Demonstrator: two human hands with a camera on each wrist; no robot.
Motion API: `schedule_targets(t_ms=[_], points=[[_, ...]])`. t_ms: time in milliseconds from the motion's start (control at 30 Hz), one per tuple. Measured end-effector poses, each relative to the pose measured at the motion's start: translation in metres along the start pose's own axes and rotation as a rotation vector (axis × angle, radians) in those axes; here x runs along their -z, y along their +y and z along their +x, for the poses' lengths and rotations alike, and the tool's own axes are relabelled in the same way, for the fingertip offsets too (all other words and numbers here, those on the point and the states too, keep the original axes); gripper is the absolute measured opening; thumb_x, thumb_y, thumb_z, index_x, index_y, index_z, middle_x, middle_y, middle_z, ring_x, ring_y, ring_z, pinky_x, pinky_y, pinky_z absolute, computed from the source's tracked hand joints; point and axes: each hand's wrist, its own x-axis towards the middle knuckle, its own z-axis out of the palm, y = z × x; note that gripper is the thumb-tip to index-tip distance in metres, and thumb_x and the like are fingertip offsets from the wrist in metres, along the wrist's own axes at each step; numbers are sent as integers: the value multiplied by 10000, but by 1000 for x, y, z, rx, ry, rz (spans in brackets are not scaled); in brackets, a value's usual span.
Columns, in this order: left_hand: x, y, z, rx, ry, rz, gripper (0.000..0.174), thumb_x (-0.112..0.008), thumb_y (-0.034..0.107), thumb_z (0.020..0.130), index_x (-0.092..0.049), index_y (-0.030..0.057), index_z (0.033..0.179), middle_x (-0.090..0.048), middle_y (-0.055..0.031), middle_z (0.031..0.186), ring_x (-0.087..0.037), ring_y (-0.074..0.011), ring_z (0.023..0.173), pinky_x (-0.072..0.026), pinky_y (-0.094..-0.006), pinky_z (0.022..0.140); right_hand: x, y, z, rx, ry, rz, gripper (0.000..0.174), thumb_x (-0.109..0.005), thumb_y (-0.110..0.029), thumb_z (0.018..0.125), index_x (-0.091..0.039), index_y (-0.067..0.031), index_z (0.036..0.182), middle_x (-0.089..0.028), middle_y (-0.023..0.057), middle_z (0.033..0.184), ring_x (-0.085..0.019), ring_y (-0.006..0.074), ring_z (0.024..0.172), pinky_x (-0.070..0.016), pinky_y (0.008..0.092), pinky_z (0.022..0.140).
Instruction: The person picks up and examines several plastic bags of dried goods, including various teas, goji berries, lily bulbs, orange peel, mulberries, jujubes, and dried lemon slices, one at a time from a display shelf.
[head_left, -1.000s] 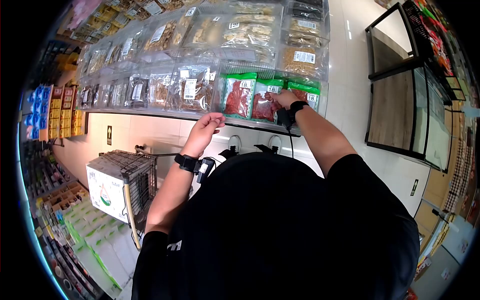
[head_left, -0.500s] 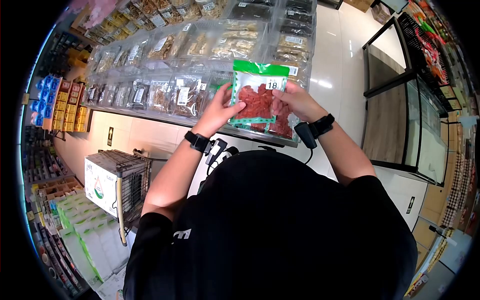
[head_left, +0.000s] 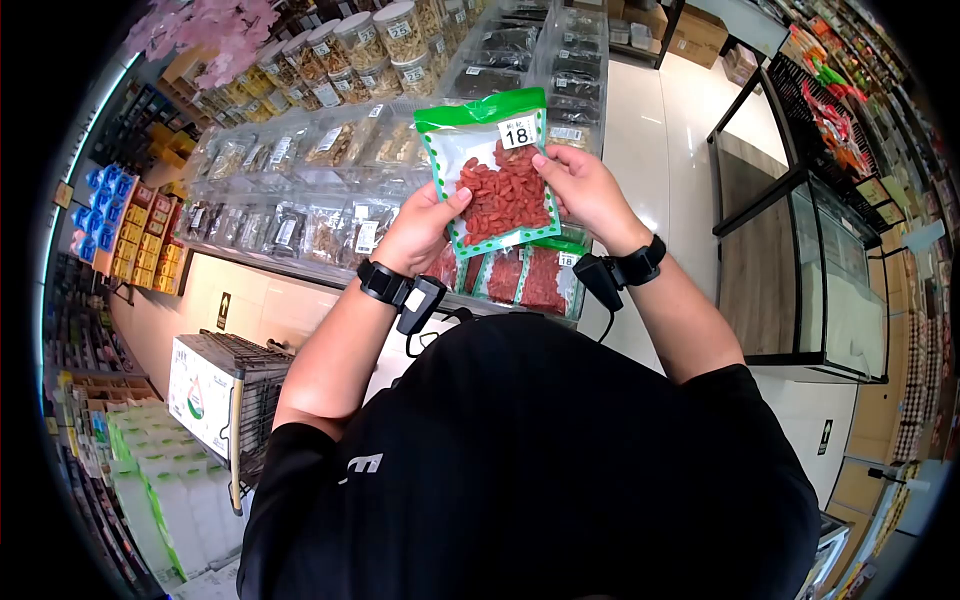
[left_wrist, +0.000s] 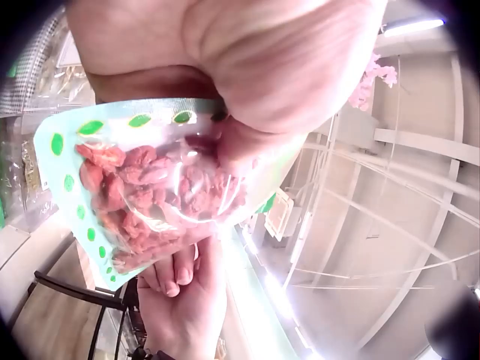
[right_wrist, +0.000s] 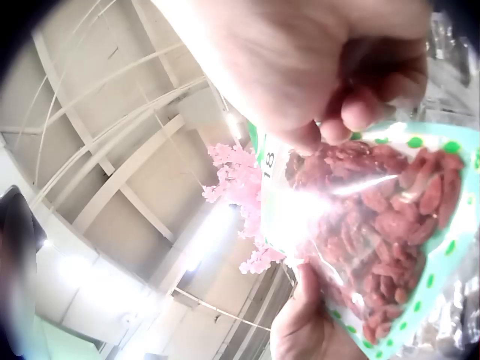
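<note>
A clear, green-topped bag of goji berries (head_left: 498,205) with an "18" label is held up between both hands in the head view. My left hand (head_left: 418,232) pinches its lower left edge, thumb on the front. The right hand (head_left: 592,198) grips the right edge, its thumb near the label. In the left wrist view, leaf-like green marks line the bag's border (left_wrist: 69,184). Red berries fill the bag (right_wrist: 386,225) in the right wrist view, with glare across the plastic. Below the held bag, similar goji berry packs (head_left: 530,278) lie in the display bin.
Clear bins of packaged dried goods (head_left: 325,228) stretch left, with labelled jars (head_left: 400,40) behind. A shopping cart (head_left: 255,375) carrying a white box (head_left: 200,393) stands at left. To the right is a black-framed stand (head_left: 770,260). Pink blossoms (head_left: 215,35) hang at the back left.
The right hand has lifted a goji berry bag out of the bin. My left hand has come in and taken its left edge. The bag has since risen and tilted slightly.
</note>
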Motion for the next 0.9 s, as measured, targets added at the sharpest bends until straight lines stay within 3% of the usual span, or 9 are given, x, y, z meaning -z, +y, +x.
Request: schedule_targets(t_ms=[67, 167, 200, 300, 667, 733, 767, 833, 900], points=[[2, 1, 1, -19, -9, -24, 292, -558, 129, 910, -530, 40, 1186, -584, -61, 1173, -539, -165, 1078, -409, -353, 949, 2, 6, 7, 231, 39, -103, 386, -616, -302, 884, -553, 12, 1101, -530, -32, 677, -481, 49, 591, -411, 214, 525], [3, 6, 1, -30, 3, -57, 305, -561, 139, 907, -523, 37, 1192, -578, -64, 1179, -535, -173, 1083, -404, -360, 956, 2, -7, -1, 265, -64, -259, 376, -657, -273, 858, -571, 16, 1082, -600, -9, 796, -536, 53, 700, -460, 220, 625], [0, 8, 0, -38, 6, -57, 305, -561, 139, 907, -523, 37, 1192, -578, -64, 1179, -535, -173, 1083, -404, -360, 956, -6, -14, -8, 246, -135, 4, 354, -680, -229, 840, -583, 15, 1078, -635, 25, 939, -576, 74, 829, -489, 239, 724], [-5, 16, 0, -74, 27, -78, 314, -542, 110, 917, -494, 16, 1213, -575, -83, 1179, -545, -177, 1072, -415, -344, 950, -8, -5, -4, 134, -257, 17, 380, -668, -170, 849, -549, -3, 1168, -616, 30, 1053, -556, 96, 953, -452, 257, 861], [8, 15, 7, -117, 128, 141, 330, -566, 101, 903, -500, 26, 1217, -581, -64, 1158, -540, -141, 1054, -416, -294, 916, -14, 3, 7, 258, -145, -90, 324, -686, -211, 828, -584, 1, 1051, -643, 72, 935, -590, 115, 839, -475, 281, 764], [15, 11, 12, -110, 138, 271, 333, -577, 94, 895, -497, 26, 1212, -579, -65, 1155, -543, -140, 1041, -423, -288, 904, -12, 6, 8, 411, -24, -497, 249, -671, -162, 808, -588, -22, 996, -613, 96, 869, -598, 202, 794, -466, 327, 738], [20, 9, 14, -106, 143, 406, 337, -588, 87, 888, -494, 27, 1206, -577, -67, 1152, -545, -139, 1028, -430, -281, 893, -13, 9, 9, 402, -27, -494, 249, -671, -162, 808, -588, -22, 996, -613, 96, 869, -598, 202, 794, -466, 327, 738], [30, 0, 16, -67, 192, 521, 394, -595, 36, 861, -482, 17, 1237, -572, -92, 1165, -542, -152, 1052, -424, -271, 911, -15, 17, 10, 762, 35, -695, 204, -632, -75, 752, -591, -32, 948, -577, 117, 858, -565, 307, 825, -453, 377, 728], [32, -8, 14, -117, 157, 484, 449, -602, 5, 832, -477, 12, 1264, -557, -117, 1199, -529, -163, 1095, -407, -268, 944, -17, 30, 7, 690, 25, -709, 238, -571, 0, 693, -598, -37, 927, -584, 111, 908, -543, 335, 889, -447, 401, 759]])
